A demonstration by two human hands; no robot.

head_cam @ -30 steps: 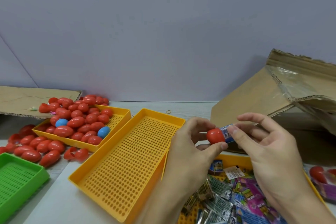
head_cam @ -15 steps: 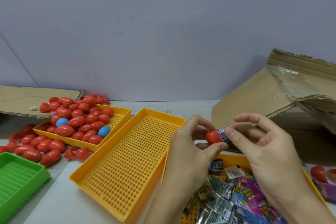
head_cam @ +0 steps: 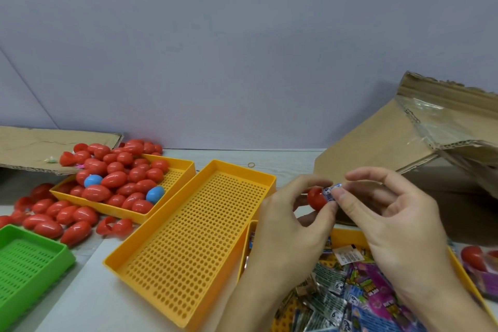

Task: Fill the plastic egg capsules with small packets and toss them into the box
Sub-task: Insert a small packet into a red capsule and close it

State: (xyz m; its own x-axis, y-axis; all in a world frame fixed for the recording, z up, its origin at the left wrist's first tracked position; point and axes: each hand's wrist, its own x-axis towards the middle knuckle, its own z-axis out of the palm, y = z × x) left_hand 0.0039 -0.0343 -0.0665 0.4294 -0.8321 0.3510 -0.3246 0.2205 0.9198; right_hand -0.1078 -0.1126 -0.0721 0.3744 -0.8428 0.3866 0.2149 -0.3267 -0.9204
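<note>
My left hand (head_cam: 289,226) grips a red egg capsule half (head_cam: 315,198) between thumb and fingers. My right hand (head_cam: 388,221) pinches a small blue-and-white packet (head_cam: 331,192) and presses it into the open end of that half. Below both hands a yellow tray (head_cam: 347,236) holds several small packets (head_cam: 350,294). The brown cardboard box (head_cam: 382,148) lies open just behind my hands at the right. A yellow tray (head_cam: 180,170) at the left is heaped with red capsules (head_cam: 116,178) and two blue ones (head_cam: 155,194).
An empty perforated yellow tray (head_cam: 188,240) lies in the middle. A green tray (head_cam: 29,264) sits at the front left, with loose red capsules (head_cam: 64,219) beside it. Flat cardboard (head_cam: 32,148) lies at the back left. Red capsules in a purple bag (head_cam: 477,261) sit at the far right.
My right thumb has pushed the packet further into the red half, so less of it sticks out. Both hands stay in nearly the same place.
</note>
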